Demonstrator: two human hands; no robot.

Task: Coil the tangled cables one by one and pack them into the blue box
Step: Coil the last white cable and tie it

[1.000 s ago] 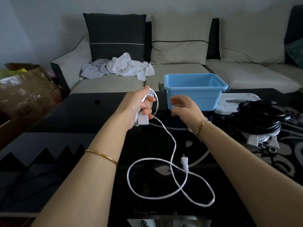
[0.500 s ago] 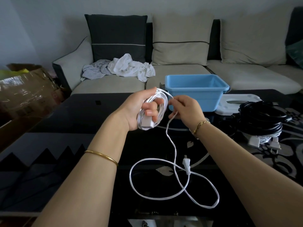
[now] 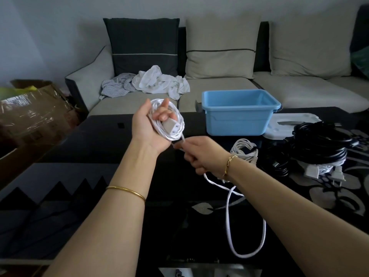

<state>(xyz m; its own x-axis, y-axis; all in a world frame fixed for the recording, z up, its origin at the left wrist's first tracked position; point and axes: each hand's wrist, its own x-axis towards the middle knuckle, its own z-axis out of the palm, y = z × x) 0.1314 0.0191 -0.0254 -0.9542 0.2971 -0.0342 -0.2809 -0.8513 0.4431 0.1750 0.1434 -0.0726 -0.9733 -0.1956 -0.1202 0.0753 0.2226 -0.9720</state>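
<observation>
White cable (image 3: 179, 121) is thin, flat-looking and matte, and most of it is wound into a neat round coil of several loops over the palm of the left hand (image 3: 147, 128), which is raised above the black glass table (image 3: 103, 148) just left of the blue box (image 3: 239, 116). The palm faces up; its fingers pass through the coil and curl down onto a pale grey connector block (image 3: 169, 126) at the cable's end, pinning it against the loops. From the bottom of the coil one strand runs a short way into the right hand (image 3: 199, 154), whose fingers are clenched around it just below and to the right of the left wrist. Beyond that fist the strand drops to the table and lies in a long loose loop (image 3: 227, 218) near the front edge. The blue box stands open at the far side of the table with a white lid (image 3: 293, 124) beside it. Near the box lie a bundled white cord (image 3: 244, 147), a small black coil (image 3: 277, 163) and a bigger heap of black cables (image 3: 319, 144).
</observation>
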